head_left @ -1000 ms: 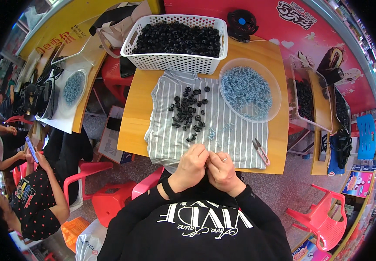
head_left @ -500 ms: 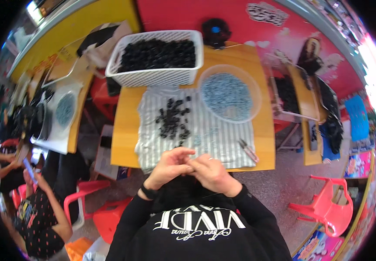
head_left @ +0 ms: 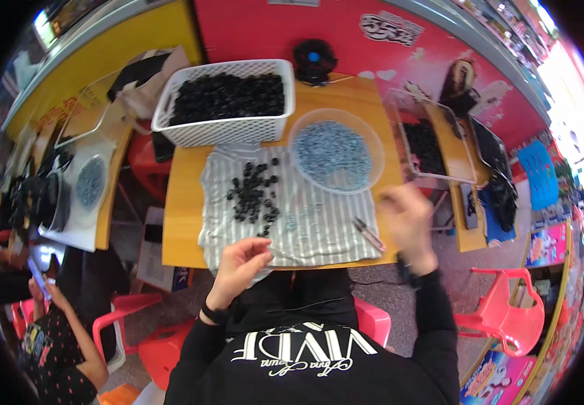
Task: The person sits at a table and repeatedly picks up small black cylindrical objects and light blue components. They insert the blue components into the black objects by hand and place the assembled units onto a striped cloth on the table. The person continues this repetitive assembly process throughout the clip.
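Observation:
My left hand point(head_left: 239, 270) is at the front edge of a striped cloth point(head_left: 221, 236), thumb and forefinger pinched together; anything between them is too small to make out. My right hand point(head_left: 408, 219) hangs over the table's right edge, smeared by motion, so its fingers cannot be read. Beyond my left hand, small black pieces point(head_left: 250, 192) lie loosely heaped on the cloth. A few tiny pale-blue bits point(head_left: 290, 223) are scattered beside them. Small pliers or snips with pink handles point(head_left: 370, 235) rest on the cloth near my right hand.
A round clear tub point(head_left: 336, 152) of small blue-grey pieces stands at the right of the table. A white lattice basket point(head_left: 231, 128) full of black pieces is at the back left. Behind is a black fan point(head_left: 314, 61). A red chair point(head_left: 505, 314) stands right; a person point(head_left: 56, 331) sits left.
My hands were together at the cloth's front edge and are now apart. The right one has swung out to the right; the left has stayed near the edge.

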A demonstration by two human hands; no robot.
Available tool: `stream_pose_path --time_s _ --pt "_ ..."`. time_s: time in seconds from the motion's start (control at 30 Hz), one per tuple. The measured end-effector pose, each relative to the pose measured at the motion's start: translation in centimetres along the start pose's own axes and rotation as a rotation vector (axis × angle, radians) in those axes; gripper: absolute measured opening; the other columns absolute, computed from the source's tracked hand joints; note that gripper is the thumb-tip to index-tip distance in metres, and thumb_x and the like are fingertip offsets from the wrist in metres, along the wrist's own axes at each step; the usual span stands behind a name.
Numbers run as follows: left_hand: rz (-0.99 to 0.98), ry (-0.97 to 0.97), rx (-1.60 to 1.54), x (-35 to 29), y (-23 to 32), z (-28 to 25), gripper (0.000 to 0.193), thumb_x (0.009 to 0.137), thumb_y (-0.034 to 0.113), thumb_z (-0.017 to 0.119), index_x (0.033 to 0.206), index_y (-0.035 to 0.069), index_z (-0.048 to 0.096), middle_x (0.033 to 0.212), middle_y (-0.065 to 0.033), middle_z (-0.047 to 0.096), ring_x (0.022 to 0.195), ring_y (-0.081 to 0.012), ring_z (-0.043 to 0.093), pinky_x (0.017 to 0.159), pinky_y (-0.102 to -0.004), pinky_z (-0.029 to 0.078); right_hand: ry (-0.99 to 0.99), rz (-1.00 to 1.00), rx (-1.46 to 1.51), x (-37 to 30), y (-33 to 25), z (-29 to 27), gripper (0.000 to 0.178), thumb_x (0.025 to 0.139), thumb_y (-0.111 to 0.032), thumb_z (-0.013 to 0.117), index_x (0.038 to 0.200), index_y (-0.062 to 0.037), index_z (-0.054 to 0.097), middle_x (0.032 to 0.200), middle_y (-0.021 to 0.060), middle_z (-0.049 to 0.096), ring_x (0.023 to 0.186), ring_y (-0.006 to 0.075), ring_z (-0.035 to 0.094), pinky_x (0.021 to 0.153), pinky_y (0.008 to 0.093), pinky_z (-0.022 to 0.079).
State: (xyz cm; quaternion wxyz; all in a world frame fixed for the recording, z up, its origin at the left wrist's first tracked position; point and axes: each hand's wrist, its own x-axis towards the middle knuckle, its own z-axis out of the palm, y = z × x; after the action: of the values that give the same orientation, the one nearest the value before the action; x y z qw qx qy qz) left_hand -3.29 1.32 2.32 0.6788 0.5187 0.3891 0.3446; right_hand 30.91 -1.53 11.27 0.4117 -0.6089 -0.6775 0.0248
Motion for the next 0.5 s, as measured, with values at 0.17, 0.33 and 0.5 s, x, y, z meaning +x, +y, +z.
stream_pose_path --time_s 0.17,0.33,0.5 --pt "0.292 0.309 0.448 1.3 0.4 -2.3 0.024 0.081 0.0 0.072 0.104 -0.004 0.068 0.084 -0.0061 0.066 0.065 -0.0096 0.057 0.059 -0.025 0.046 0.432 0.115 -0.329 4.3 4.5 -7.0 0.032 0.082 0.003 0.069 0.114 -0.0001 0.065 0.095 0.0126 0.065 0.081 0.0194 0.063 0.068 0.0312 0.05" --pt "0.42 0.394 0.669 1.0 0.7 -1.6 0.023 0.077 -0.001 0.073 0.099 -0.002 0.068 0.08 -0.0094 0.063 0.06 -0.0169 0.058 0.056 -0.0287 0.046 0.138 0.024 -0.16 0.9 0.1 -0.9 0.018 0.085 0.004 0.065 0.102 0.0005 0.064 0.09 0.0095 0.061 0.078 0.0178 0.06 0.068 0.0299 0.049" --pt "0.472 0.296 0.99 2.0 1.3 1.5 0.02 0.081 0.008 0.071 0.099 0.0 0.064 0.091 -0.013 0.054 0.084 -0.0332 0.058 0.069 -0.0428 0.048 -0.086 0.097 0.25 -5.8 -4.4 7.4 0.022 0.078 0.005 0.07 0.099 0.0021 0.064 0.089 0.0126 0.061 0.078 0.0235 0.061 0.068 0.0334 0.049"
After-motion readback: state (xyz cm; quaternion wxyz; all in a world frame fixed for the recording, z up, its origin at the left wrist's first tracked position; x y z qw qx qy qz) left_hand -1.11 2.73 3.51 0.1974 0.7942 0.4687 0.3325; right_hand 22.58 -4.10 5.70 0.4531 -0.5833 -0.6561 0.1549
